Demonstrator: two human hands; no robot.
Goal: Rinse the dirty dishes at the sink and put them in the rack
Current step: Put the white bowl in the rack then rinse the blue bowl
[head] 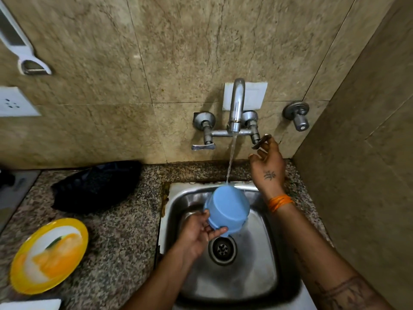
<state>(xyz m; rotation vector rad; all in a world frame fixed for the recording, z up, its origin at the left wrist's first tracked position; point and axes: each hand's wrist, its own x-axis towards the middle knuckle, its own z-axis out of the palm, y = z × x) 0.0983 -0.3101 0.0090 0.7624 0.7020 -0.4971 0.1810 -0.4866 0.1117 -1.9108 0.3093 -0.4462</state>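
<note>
My left hand (199,231) grips a blue plastic bowl (228,210) by its rim, tilted with its base toward me, over the steel sink (263,265). Water runs from the wall tap (236,108) and strikes the bowl's upper edge. My right hand (267,162) is raised at the tap's right lever handle (261,141), with its fingers curled round the handle. A yellow and orange plate (49,256) lies on the granite counter (125,242) at the left. A dark rack or basket (96,186) sits at the back of the counter; it is blurred.
The tap's left lever (203,146) points left. A separate valve (298,116) juts from the wall at the right. A wall socket (13,104) and a white fixture (24,52) are at the left. The side wall stands close to the sink's right.
</note>
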